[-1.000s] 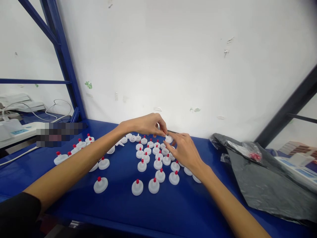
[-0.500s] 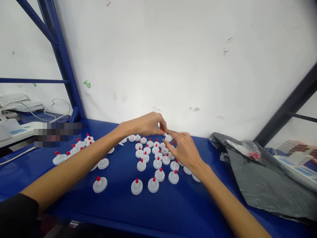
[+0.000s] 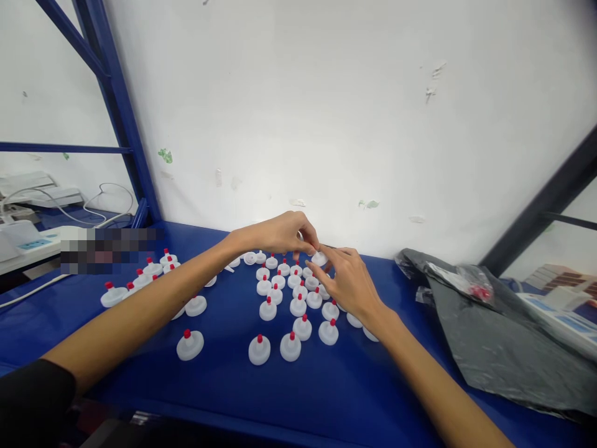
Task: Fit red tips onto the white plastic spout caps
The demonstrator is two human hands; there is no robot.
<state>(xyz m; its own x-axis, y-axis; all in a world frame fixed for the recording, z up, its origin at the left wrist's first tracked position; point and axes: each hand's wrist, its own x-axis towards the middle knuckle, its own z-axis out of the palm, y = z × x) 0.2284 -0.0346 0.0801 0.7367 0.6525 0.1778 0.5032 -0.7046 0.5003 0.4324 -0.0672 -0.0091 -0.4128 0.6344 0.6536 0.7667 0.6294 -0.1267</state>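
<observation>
Both my hands meet over the far middle of a blue shelf (image 3: 326, 386). My right hand (image 3: 347, 280) holds a small white cap (image 3: 319, 257) between thumb and fingers. My left hand (image 3: 280, 233) is pinched closed right against the top of that cap; what its fingertips hold is too small to make out. Below the hands stand several white caps with red tips (image 3: 290, 347), upright in loose rows. More such caps (image 3: 113, 295) are scattered to the left, partly behind my left forearm.
A crumpled black plastic bag (image 3: 494, 342) lies on the right of the shelf, with a clear bag of small red parts (image 3: 476, 291) on it. The white wall rises close behind. Blue frame posts stand at left, a dark one at right. Cables and white devices lie at far left.
The hands stay together at the same spot; the fingers shift slightly on the white cap. The view has tilted a little.
</observation>
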